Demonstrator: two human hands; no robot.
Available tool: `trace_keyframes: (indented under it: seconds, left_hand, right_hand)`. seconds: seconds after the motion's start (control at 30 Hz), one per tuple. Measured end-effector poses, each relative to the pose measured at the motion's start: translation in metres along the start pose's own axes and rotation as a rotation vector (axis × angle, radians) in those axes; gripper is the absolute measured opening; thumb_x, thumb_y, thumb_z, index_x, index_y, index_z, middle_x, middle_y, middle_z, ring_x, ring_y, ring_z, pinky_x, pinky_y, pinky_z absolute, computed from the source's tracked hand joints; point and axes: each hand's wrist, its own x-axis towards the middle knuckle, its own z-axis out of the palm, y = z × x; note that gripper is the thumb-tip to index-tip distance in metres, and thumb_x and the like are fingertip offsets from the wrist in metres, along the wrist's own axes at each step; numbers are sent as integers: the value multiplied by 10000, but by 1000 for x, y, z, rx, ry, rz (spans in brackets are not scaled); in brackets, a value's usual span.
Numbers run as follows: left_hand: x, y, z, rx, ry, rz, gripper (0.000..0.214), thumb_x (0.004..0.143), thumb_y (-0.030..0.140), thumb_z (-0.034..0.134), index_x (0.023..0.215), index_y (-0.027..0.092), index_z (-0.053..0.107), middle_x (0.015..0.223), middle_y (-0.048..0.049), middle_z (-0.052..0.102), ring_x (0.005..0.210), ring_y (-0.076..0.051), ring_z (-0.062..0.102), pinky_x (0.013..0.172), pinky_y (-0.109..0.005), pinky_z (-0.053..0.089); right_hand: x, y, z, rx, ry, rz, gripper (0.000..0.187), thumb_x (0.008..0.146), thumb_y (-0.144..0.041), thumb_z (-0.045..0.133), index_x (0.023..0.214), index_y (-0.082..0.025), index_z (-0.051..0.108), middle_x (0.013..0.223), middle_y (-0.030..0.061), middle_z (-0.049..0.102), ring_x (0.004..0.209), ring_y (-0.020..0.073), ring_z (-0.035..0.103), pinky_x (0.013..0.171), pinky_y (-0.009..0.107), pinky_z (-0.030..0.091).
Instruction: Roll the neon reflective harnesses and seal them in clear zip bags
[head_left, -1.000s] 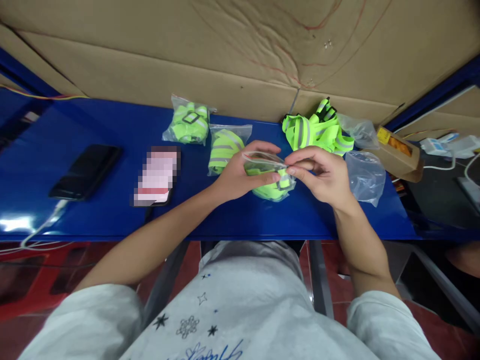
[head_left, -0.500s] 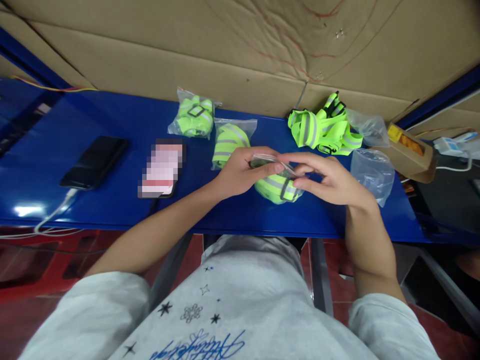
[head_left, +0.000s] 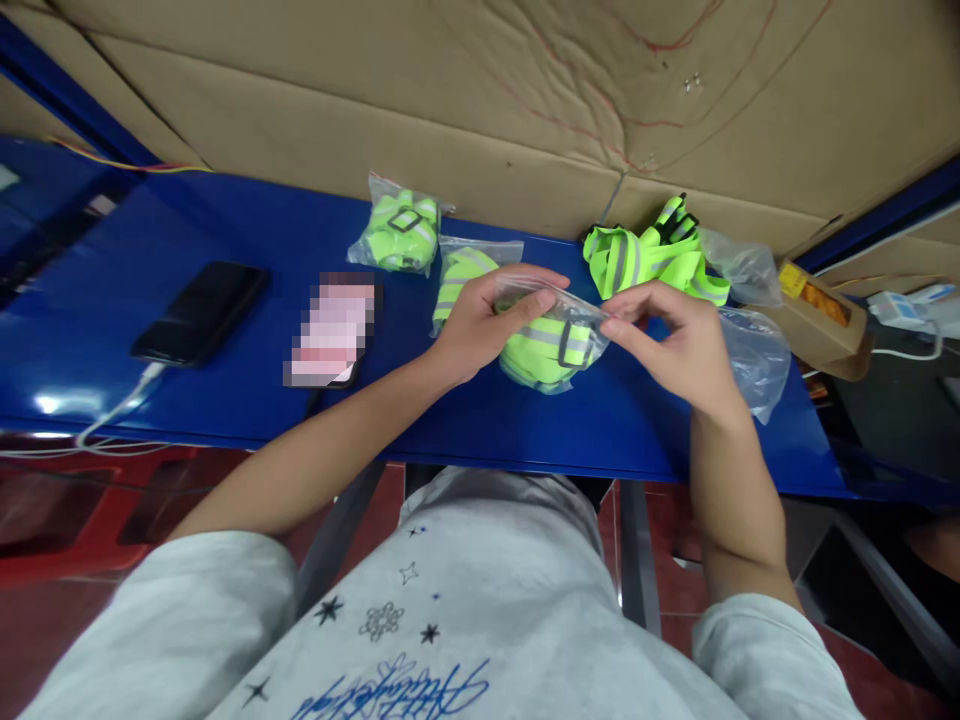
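Between my hands is a clear zip bag (head_left: pixel 536 385) with a rolled yellow-green reflective strap (head_left: pixel 534 350) and its black buckle inside. My left hand (head_left: pixel 495 315) grips the bag's top edge, thumb in front and fingers behind. At the bag's upper right corner, my right hand (head_left: pixel 664 325) pinches the edge between thumb and fingers. Just beyond my left hand lies a second bagged strap (head_left: pixel 459 285), partly covered by that hand. Another bagged strap (head_left: pixel 405 232) lies farther back.
Loose reflective straps (head_left: pixel 637 260) are heaped at the back right, near an empty plastic bag (head_left: pixel 757 365) and a cardboard box (head_left: pixel 817 310). Leftward on the blue table (head_left: pixel 375 425) are a phone with a blurred screen (head_left: pixel 334 330) and a black device (head_left: pixel 202 312) with a white cable.
My right hand has moved from the front of the bag to its upper right corner, now pinching it. The bag's top edge is drawn straighter.
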Motion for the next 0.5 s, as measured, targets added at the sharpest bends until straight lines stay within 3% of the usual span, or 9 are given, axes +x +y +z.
trace_keyframes:
  seconds: [0.07, 0.13, 0.23, 0.37, 0.43, 0.5]
  left_hand:
    - [0, 0, -1, -38, -41, -40, 573, 786, 592, 874, 1202, 210, 779, 1099, -66, 810, 1013, -202, 756, 905, -282, 575]
    - [-1, 2, 0, -44, -96, -77, 622, 718, 540, 938, 1219, 208, 778, 1112, -66, 811, 1017, -208, 755, 896, -283, 580]
    - [-1, 5, 1, 2, -118, -80, 435, 778, 519, 897, 1034, 173, 834, 1082, -82, 818, 1014, -219, 759, 891, -290, 589]
    - [0, 4, 1, -3, -108, -76, 421, 852, 572, 819, 1019, 187, 855, 1097, -85, 825, 1049, -226, 763, 934, -306, 593]
    - [1, 2, -1, 3, -110, -57, 432, 878, 593, 786, 1045, 201, 858, 1120, -80, 824, 1072, -227, 762, 942, -306, 588]
    - [2, 1, -2, 27, -104, -26, 442, 904, 613, 750, 1028, 204, 861, 1128, -78, 823, 1093, -230, 759, 961, -308, 580]
  right_hand:
    - [3, 5, 5, 134, 9, 70, 352, 862, -533, 828, 855, -216, 676, 744, -12, 656, 617, 116, 561, 600, 274, 485]
    - [4, 6, 9, 203, 125, 67, 396, 820, -534, 868, 819, -219, 627, 728, -24, 625, 614, 108, 535, 591, 270, 469]
    - [4, 3, 9, 226, 214, 22, 387, 802, -532, 885, 883, -228, 659, 748, -23, 618, 659, 118, 558, 645, 284, 497]
    - [4, 6, 2, 243, 39, 99, 399, 824, -564, 857, 990, -224, 730, 781, -12, 651, 687, 121, 587, 652, 278, 498]
    - [4, 11, 1, 227, -23, 130, 388, 836, -575, 841, 887, -209, 723, 723, -18, 634, 629, 105, 543, 597, 262, 451]
    - [3, 16, 2, 195, 24, 102, 399, 842, -563, 838, 779, -201, 684, 661, -30, 596, 582, 91, 490, 568, 254, 413]
